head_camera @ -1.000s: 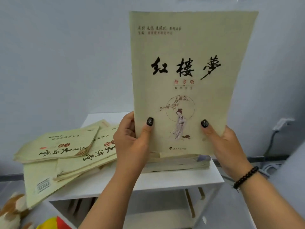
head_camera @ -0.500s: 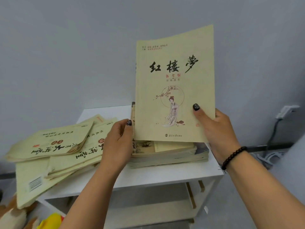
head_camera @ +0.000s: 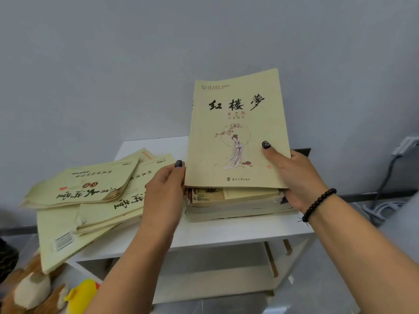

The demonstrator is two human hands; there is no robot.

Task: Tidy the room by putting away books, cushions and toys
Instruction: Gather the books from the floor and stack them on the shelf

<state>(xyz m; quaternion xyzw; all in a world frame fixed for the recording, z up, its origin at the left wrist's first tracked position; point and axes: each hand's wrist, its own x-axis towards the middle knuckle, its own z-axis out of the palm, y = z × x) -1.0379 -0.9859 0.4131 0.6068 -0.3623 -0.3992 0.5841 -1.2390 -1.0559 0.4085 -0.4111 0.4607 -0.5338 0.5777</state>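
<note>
While the right hand (head_camera: 301,177) grips the book (head_camera: 238,137) and the left hand (head_camera: 165,189) steadies its edge with relaxed fingers, stacking is under way; next, lower it squarely onto the pile (head_camera: 235,205).

Cream paperback book (head_camera: 238,141): front cover facing the camera, black calligraphy title, figure illustration; tilted, near edge resting on the right stack (head_camera: 238,205). Loose cream books (head_camera: 90,196) lie fanned at left. Plush toy (head_camera: 29,288) and yellow toy (head_camera: 82,295) near left.

held book (head_camera: 238,137) over right stack (head_camera: 238,205) | loose books (head_camera: 90,196) left, on shelf (head_camera: 226,232)
</note>
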